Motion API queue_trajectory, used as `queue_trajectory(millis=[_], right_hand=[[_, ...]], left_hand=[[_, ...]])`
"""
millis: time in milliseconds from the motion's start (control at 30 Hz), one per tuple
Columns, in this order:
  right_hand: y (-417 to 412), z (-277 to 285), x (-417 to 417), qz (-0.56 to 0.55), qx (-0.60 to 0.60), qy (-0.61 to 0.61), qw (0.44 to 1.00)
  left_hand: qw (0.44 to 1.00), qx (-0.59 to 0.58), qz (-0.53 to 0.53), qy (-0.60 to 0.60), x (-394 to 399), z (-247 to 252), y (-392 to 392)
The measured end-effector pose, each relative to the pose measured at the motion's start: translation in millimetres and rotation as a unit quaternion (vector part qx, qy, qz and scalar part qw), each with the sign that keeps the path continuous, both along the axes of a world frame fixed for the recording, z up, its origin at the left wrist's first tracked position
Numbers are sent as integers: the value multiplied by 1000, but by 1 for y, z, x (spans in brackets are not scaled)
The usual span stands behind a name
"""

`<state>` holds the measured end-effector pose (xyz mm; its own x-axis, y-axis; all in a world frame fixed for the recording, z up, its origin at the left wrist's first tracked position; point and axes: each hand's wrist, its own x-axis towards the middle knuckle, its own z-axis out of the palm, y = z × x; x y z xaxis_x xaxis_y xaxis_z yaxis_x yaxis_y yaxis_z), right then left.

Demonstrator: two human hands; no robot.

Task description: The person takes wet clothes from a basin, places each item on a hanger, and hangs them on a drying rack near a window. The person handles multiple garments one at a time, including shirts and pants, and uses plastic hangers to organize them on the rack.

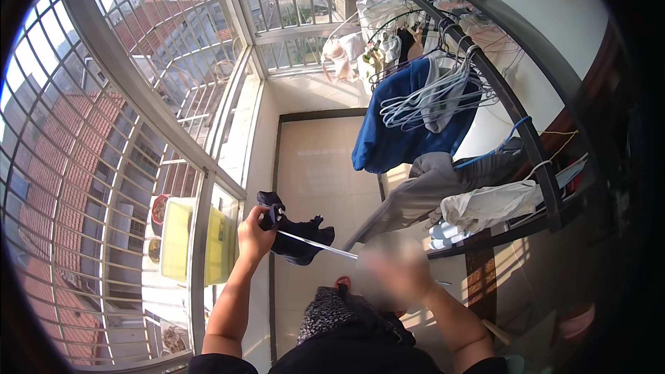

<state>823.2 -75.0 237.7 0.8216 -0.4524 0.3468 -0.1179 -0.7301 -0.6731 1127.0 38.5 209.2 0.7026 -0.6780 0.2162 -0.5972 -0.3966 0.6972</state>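
My left hand (255,234) grips a small dark garment (304,239) that hangs crumpled below the fingers, over the tiled floor. From beside this garment, a thin white rod (317,244) slants down to the right and runs into a round blurred patch. My right hand (410,272) lies mostly within that blur. Its fingers, and whether they hold the rod's end, are hidden. Grey trousers (431,192) hang from the rack just beyond my right hand.
On the right stands a dark metal clothes rack (493,70) with a blue garment (392,109), several wire hangers (431,98) and a white cloth (488,202). Barred windows (150,57) line the left side. A yellow bin (176,239) sits outside the window frame. Below is the tiled floor (322,166).
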Motion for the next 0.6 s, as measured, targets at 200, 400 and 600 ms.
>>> queue_trajectory(millis=[200, 400, 600], right_hand=[[-4, 10, 12, 45, -53, 5, 998], [-11, 28, 17, 145, -6, -11, 989], [-1, 19, 17, -25, 25, 38, 999]], left_hand=[[999, -5, -38, 24, -22, 20, 5], [996, 27, -79, 11, -31, 25, 8], [997, 18, -64, 45, -49, 30, 13]])
